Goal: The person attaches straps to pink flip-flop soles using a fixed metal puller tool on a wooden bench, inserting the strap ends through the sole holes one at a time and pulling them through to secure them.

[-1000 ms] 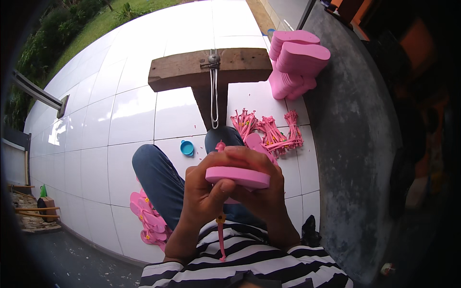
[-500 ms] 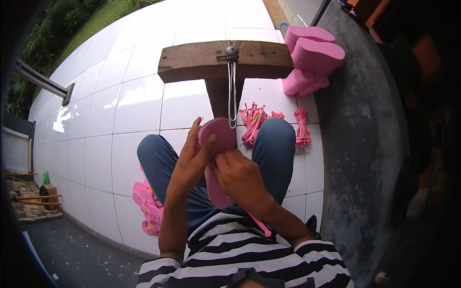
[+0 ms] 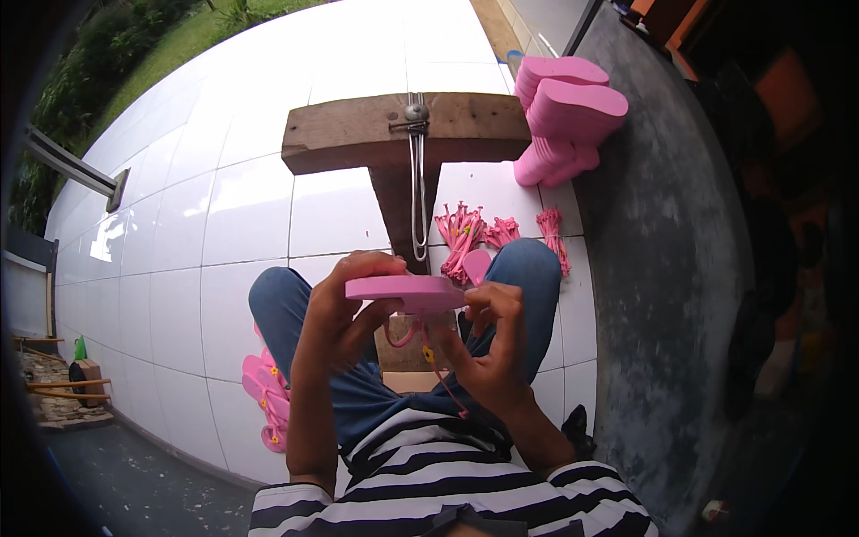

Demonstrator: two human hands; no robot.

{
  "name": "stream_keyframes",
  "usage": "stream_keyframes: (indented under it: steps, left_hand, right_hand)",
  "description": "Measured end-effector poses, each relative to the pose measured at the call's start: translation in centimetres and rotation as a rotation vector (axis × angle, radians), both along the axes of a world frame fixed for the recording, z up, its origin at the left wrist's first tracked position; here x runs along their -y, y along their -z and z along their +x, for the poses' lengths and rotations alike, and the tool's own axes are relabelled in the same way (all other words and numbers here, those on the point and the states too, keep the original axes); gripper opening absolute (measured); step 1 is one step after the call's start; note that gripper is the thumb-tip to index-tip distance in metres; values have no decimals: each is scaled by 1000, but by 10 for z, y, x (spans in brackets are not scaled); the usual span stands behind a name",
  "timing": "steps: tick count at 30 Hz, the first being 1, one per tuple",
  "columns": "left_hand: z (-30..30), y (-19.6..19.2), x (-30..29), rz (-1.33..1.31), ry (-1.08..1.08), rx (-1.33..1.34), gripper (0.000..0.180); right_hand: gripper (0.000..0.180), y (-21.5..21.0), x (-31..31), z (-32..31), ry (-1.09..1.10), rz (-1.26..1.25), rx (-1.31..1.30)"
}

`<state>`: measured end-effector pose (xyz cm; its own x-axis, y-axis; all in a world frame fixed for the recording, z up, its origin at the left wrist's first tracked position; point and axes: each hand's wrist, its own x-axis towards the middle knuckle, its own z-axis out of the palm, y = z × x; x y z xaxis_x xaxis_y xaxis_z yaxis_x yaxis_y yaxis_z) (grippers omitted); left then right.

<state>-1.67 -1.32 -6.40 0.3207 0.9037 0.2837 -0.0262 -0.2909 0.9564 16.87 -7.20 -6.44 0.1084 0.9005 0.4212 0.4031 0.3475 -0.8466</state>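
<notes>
While both hands [image 3: 407, 336] grip a pink sandal sole [image 3: 407, 289], a wooden jig [image 3: 407, 134] stands ahead.

- The pink sole [image 3: 407, 288], held upright half a second ago, has been turned flat again.
- The right hand [image 3: 483, 345] has been shifted beneath it, onto the pink strap [image 3: 404, 335].
</notes>
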Motion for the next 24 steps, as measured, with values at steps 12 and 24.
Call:
stream_keyframes:
  steps: [12,24]
  left_hand:
    - [29,-14,-22,589,-123,271,24]
    - [41,-46,-19,207,-281,293,48]
  right_hand:
    - [33,-26,-39,5,-119,324,14]
    - [25,-51,-42,-1,21,245,15]
